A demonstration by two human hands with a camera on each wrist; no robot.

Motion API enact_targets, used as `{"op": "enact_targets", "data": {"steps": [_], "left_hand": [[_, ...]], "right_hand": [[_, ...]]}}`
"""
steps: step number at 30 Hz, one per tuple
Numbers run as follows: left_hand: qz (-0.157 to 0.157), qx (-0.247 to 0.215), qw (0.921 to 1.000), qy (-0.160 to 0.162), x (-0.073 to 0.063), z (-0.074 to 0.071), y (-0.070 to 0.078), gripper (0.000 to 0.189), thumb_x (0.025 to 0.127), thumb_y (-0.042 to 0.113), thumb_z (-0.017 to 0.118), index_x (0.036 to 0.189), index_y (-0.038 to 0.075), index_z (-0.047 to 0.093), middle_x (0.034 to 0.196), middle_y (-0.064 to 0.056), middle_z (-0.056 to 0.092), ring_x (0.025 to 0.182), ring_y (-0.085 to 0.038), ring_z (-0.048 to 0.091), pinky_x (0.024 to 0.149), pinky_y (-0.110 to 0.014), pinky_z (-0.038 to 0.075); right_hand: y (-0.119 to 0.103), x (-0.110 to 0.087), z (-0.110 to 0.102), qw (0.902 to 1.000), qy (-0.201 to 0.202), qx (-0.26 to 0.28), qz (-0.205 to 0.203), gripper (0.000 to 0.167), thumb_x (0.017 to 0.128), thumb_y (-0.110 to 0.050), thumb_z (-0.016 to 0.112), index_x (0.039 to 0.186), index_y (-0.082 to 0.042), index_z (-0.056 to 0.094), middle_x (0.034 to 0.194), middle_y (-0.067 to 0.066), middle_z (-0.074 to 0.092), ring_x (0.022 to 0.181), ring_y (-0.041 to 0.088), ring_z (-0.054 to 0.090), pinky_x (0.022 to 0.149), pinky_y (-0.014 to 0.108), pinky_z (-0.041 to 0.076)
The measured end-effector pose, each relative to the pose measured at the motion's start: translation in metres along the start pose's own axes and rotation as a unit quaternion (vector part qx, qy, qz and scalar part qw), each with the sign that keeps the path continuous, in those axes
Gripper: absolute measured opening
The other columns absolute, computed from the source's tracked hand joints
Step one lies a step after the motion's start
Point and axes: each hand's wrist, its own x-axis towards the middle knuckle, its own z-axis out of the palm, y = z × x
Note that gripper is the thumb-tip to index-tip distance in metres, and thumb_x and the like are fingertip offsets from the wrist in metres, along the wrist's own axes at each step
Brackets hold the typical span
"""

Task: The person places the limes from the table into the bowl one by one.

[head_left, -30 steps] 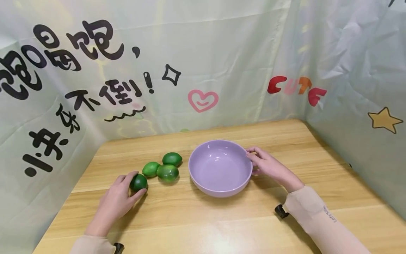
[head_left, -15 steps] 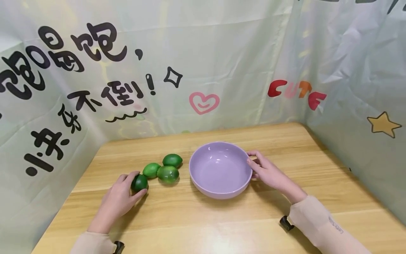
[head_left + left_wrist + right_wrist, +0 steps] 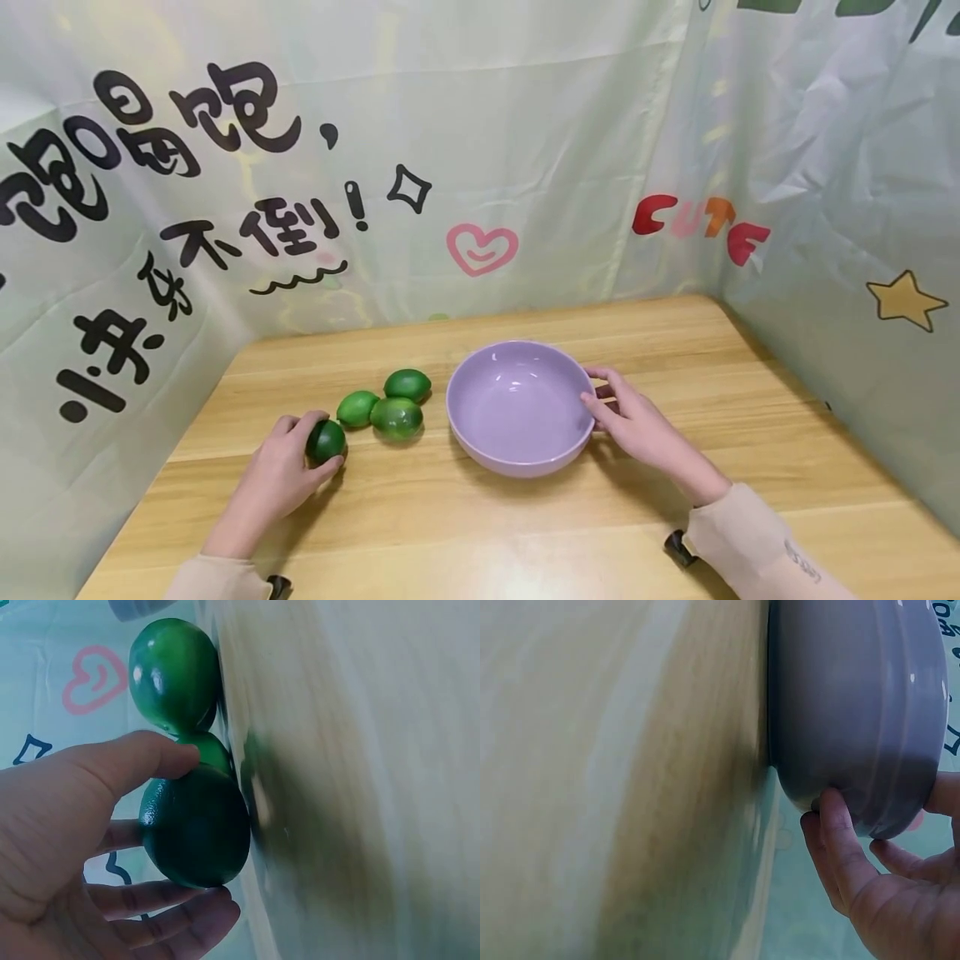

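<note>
My left hand [image 3: 283, 467] grips a dark green lime [image 3: 325, 442] at the table's left, thumb on the near side and fingers round the far side. In the left wrist view this lime [image 3: 196, 825] sits right at the tabletop between thumb and curled fingers. Just beyond it lie three more limes: a brighter one [image 3: 357, 409], a mottled one [image 3: 397, 418] and one behind [image 3: 407, 384]. A lilac bowl [image 3: 517, 408] stands mid-table, holding nothing. My right hand [image 3: 637, 421] holds its right rim, thumb over the edge; the right wrist view shows fingers [image 3: 844, 832] against its outer wall.
The wooden table [image 3: 480, 533] is closed in by a pale printed cloth [image 3: 555, 167] at the back and both sides. A black wrist strap piece [image 3: 678, 548] shows beside the right sleeve [image 3: 757, 537].
The right thumb has slid a little further over the bowl's rim. The head view has tilted up slightly. The left hand keeps its hold on the lime in nearly the same place.
</note>
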Motion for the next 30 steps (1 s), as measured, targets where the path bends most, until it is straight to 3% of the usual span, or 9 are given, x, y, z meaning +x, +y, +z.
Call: {"op": "enact_targets", "data": {"steps": [15,30], "left_hand": [[0.006,-0.022,0.9997,-0.003,0.003,0.003,-0.004,0.061,0.083,0.022,0.090,0.132,0.003,0.060,0.112,-0.028,0.065,0.090,-0.035,0.069,0.073,-0.055,0.061],[0.007,-0.025,0.9996,0.009,0.005,-0.009,0.000,0.065,0.080,0.026,0.093,0.132,0.005,0.061,0.111,-0.026,0.066,0.088,-0.035,0.069,0.073,-0.056,0.062]], "right_hand": [[0.000,-0.001,-0.001,0.9999,0.009,0.002,0.013,0.055,0.112,-0.025,0.058,0.158,0.001,0.041,0.137,0.034,0.062,0.116,0.039,0.073,0.090,0.035,0.065],[0.000,0.000,-0.002,0.9998,0.009,0.007,0.018,0.056,0.112,-0.025,0.059,0.158,0.001,0.042,0.137,0.033,0.062,0.116,0.038,0.073,0.089,0.033,0.065]]}}
